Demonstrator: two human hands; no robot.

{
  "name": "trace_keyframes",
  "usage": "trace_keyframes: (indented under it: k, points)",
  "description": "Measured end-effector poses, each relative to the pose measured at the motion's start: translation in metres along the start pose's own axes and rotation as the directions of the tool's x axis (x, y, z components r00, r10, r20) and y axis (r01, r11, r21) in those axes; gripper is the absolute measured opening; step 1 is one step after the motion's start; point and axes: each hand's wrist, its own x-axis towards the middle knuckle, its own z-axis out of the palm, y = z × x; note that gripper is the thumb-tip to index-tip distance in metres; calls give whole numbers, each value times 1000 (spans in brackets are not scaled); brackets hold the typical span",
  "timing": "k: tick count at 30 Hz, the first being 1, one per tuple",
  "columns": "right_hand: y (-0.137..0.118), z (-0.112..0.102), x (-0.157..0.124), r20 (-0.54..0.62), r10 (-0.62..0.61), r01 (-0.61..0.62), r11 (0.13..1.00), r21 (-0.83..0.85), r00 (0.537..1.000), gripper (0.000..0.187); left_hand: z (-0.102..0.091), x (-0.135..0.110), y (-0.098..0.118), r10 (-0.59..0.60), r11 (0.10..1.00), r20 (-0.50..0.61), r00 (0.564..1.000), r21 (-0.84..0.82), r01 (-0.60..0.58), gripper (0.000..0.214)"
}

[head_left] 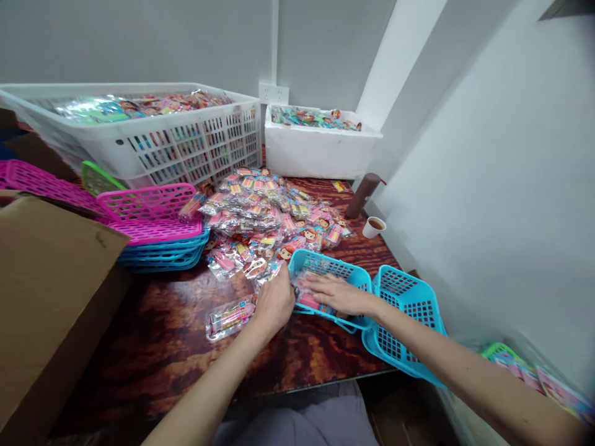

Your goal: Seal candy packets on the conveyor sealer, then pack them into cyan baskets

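My right hand [335, 292] lies flat, fingers stretched out, inside a small blue basket [344, 270], pressing on packets in it. My left hand [275, 300] rests at the basket's left rim beside the pile of wrapped toy packets [264, 214]; its fingers curl down out of sight. A single clear packet with a pink toy [229, 318] lies on the dark wooden table [167, 347] just left of my left hand. A second blue basket [405, 322] leans at the table's right edge, under my right forearm.
A stack of pink and blue baskets [155, 232] stands at the left, behind a cardboard box [51, 297]. A big white crate [139, 133] and a white foam box [320, 145] of packets stand at the back. A brown flask [362, 195] and a paper cup [373, 227] stand near the wall.
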Motion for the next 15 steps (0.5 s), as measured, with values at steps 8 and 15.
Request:
trace_keyframes:
  k: [8,15]
  points:
    - [-18,-7,2,-253,129,-154,985,-79,959,41,-1,-4,-1,-3,1000,8,1000,-12,3,54]
    - [-6,-15,7,-240,206,-209,978,13,949,28,1,-4,-1,-17,1000,-11,1000,-2,17,52]
